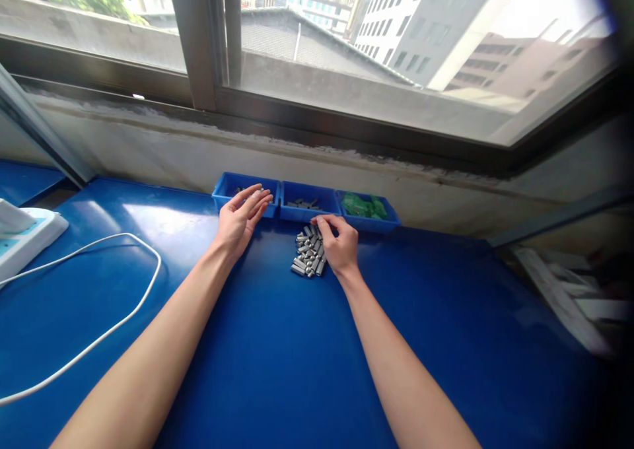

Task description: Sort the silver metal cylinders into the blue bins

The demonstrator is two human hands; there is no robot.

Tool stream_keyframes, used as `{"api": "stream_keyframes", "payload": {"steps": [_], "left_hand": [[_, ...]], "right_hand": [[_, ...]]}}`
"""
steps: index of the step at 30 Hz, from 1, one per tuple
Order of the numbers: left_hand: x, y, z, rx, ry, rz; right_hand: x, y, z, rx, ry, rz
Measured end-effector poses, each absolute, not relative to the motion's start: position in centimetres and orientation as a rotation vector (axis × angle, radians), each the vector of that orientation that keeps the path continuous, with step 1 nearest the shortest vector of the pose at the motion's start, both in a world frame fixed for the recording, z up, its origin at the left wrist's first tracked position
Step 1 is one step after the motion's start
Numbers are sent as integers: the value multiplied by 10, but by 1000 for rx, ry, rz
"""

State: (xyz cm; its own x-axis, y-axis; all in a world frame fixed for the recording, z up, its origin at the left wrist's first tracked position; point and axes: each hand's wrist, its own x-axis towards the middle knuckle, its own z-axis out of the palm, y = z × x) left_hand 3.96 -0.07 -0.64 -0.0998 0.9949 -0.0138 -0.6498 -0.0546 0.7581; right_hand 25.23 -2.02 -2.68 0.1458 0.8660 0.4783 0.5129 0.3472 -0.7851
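Metal bits lie in a small pile on the blue bench, in front of the middle blue bin. The right hand is at the pile's top edge, its grip narrow; I cannot tell if it holds one. The left hand has a wide grip, fingers stretched over the left blue bin.

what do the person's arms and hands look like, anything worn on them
The left hand and right hand are bare, with no gloves. The left forearm and right forearm show no sleeves, watch or bracelet.
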Motion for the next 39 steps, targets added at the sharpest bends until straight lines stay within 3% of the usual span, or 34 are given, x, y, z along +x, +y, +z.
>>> {"api": "stream_keyframes", "payload": {"steps": [8, 17, 23, 28, 39], "left_hand": [[40, -2, -14, 1041, 898, 1460], [53, -13, -28, 2056, 1097, 1115], [53, -9, -39, 2263, 905, 1025], [46, -6, -39, 2361, 1013, 984], [41, -9, -29, 1974, 1085, 1205]], "right_hand": [[256, -31, -22, -1613, -1155, 288], [243, -53, -2, -2116, -1622, 146], [239, -50, -16, -1859, -1830, 146], [249, -42, -27, -1530, -1802, 294], [250, -38, -23, -1428, -1540, 227]]}}
